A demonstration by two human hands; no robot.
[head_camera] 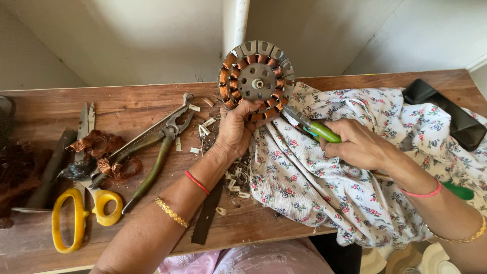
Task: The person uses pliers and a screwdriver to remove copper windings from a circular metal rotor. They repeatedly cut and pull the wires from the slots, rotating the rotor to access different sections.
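My left hand (234, 131) grips the lower edge of a round motor stator (256, 77) with copper windings, holding it upright above the wooden bench (132, 104). My right hand (359, 144) is closed on a green-handled cutter (318, 130). Its metal tip points at the stator's lower right rim. A floral cloth (324, 187) lies under both hands and hangs over the bench's front edge.
Long-handled pliers (161, 137) and yellow-handled scissors (78, 203) lie to the left, beside scraps of copper wire (101, 147). White insulation bits (233, 177) litter the middle. A black object (451, 116) sits at the far right, and a white pipe (239, 20) stands behind.
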